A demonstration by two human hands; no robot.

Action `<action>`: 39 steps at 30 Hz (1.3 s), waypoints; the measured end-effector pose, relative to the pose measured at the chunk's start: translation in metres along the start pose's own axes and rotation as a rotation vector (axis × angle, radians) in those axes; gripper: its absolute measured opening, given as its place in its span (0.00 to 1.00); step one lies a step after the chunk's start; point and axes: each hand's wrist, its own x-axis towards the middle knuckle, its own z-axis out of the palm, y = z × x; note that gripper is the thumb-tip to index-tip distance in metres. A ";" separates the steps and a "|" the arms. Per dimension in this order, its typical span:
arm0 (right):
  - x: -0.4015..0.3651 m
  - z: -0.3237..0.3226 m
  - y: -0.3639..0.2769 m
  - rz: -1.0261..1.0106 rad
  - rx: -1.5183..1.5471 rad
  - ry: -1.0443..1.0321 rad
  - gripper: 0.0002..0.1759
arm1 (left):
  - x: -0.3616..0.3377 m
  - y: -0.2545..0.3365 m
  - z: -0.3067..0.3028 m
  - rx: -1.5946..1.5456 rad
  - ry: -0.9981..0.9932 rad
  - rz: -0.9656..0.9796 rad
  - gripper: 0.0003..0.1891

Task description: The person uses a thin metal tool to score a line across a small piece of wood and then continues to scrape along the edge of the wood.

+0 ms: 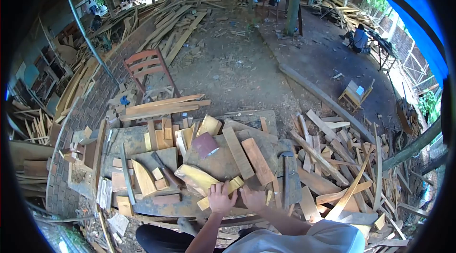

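My left hand [221, 197] and my right hand [252, 199] rest side by side on a small yellowish wood piece [233, 185] at the near edge of the workbench [142, 144]. The fingers of both hands curl over the piece and press it down. Just left of my left hand lies a larger curved yellow wood blank [194, 177]. A sheet of dark red sandpaper [205, 145] lies beyond it. Two flat planks [247, 155] lie diagonally past my hands.
A chisel with a wooden handle [165, 171] and a long metal file [126, 172] lie on the bench's left part, among offcuts. A hammer [286, 177] lies at right. Scrap wood piles [342, 158] sit right, a red chair [151, 70] beyond. People work far off.
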 end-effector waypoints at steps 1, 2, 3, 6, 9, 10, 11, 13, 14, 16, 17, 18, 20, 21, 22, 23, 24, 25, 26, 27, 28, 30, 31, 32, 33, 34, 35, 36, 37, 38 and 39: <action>0.000 0.000 0.000 0.015 0.068 0.008 0.14 | 0.000 0.000 -0.001 0.017 -0.002 0.006 0.25; 0.000 -0.002 0.001 0.028 0.129 0.016 0.15 | 0.002 0.000 -0.001 0.028 0.001 0.010 0.25; 0.001 -0.005 0.002 0.014 0.110 0.017 0.14 | 0.001 -0.001 -0.001 0.047 -0.014 0.022 0.26; 0.003 -0.007 0.003 -0.030 0.117 0.083 0.14 | 0.001 -0.001 0.000 0.061 -0.018 0.021 0.26; -0.001 -0.004 0.001 0.028 0.137 0.039 0.14 | -0.001 -0.002 -0.001 0.051 -0.016 0.026 0.26; 0.000 -0.004 0.002 0.040 0.133 0.052 0.14 | 0.001 -0.002 0.000 0.031 -0.006 0.024 0.26; 0.000 -0.005 0.003 0.023 0.132 0.042 0.13 | 0.000 -0.003 0.001 0.021 0.006 0.030 0.26; -0.002 -0.003 0.004 0.001 0.132 0.032 0.13 | 0.000 -0.003 0.000 0.017 0.008 0.034 0.26; -0.004 -0.002 0.005 -0.006 0.121 0.031 0.13 | 0.001 -0.002 0.000 0.015 0.010 0.034 0.25; 0.001 -0.002 0.003 -0.001 0.108 0.046 0.13 | 0.002 -0.003 -0.001 0.038 0.005 0.045 0.26; 0.001 -0.004 0.003 0.004 0.109 0.027 0.13 | 0.001 -0.003 0.000 0.060 -0.008 0.040 0.27; -0.001 -0.006 0.001 0.013 0.110 0.005 0.13 | 0.001 -0.004 -0.001 0.055 -0.018 0.050 0.27; -0.002 -0.006 -0.002 0.027 0.101 0.013 0.13 | 0.001 -0.003 -0.001 0.051 -0.008 0.034 0.26; -0.002 -0.006 -0.001 0.017 0.089 0.022 0.13 | -0.001 -0.002 0.000 0.031 -0.013 0.041 0.26; -0.004 -0.005 0.000 0.023 0.071 0.021 0.13 | -0.002 -0.004 0.000 0.030 -0.014 0.043 0.26; -0.004 -0.002 0.001 0.014 0.070 0.060 0.13 | -0.001 -0.005 0.002 0.030 -0.009 0.044 0.26; -0.001 -0.002 0.001 0.000 0.073 0.098 0.12 | 0.001 -0.005 0.004 0.016 -0.001 0.042 0.26; -0.001 -0.004 0.002 -0.011 0.080 0.099 0.12 | 0.001 -0.005 0.005 0.004 0.009 0.044 0.26; -0.001 -0.006 0.004 -0.018 0.082 0.093 0.12 | -0.001 -0.005 0.005 0.003 0.014 0.044 0.26; 0.000 -0.006 0.003 -0.005 0.084 0.095 0.12 | -0.001 -0.004 0.003 0.004 -0.001 0.032 0.25; -0.001 -0.005 0.000 0.016 0.090 0.097 0.13 | -0.001 -0.004 0.003 0.016 -0.011 0.031 0.25; -0.003 -0.006 -0.004 0.043 0.099 0.081 0.13 | 0.000 -0.003 0.002 0.002 0.011 0.025 0.24; -0.002 -0.007 -0.004 0.045 0.099 0.076 0.13 | 0.001 -0.002 0.001 0.000 0.007 0.026 0.24; 0.000 -0.007 -0.004 0.045 0.094 0.076 0.13 | 0.002 -0.003 0.001 -0.002 0.007 0.045 0.24; 0.000 -0.006 -0.003 0.053 0.086 0.093 0.13 | 0.002 -0.003 0.001 0.010 0.003 0.046 0.24; 0.000 -0.005 -0.003 0.063 0.079 0.109 0.13 | 0.001 -0.003 0.001 0.020 -0.002 0.047 0.24; -0.001 -0.004 -0.003 0.072 0.058 0.093 0.13 | 0.000 -0.003 0.003 0.010 -0.002 0.067 0.24; -0.002 -0.003 -0.003 0.085 0.037 0.079 0.13 | 0.000 -0.004 0.006 0.014 0.006 0.072 0.24; -0.004 -0.002 -0.004 0.109 0.030 0.100 0.13 | 0.000 -0.006 0.006 0.019 0.012 0.083 0.23; -0.003 -0.001 -0.004 0.101 0.021 0.109 0.13 | 0.002 -0.008 0.006 0.009 0.013 0.123 0.23; -0.003 0.001 -0.004 0.094 0.012 0.115 0.12 | 0.002 -0.007 0.005 0.029 0.021 0.126 0.23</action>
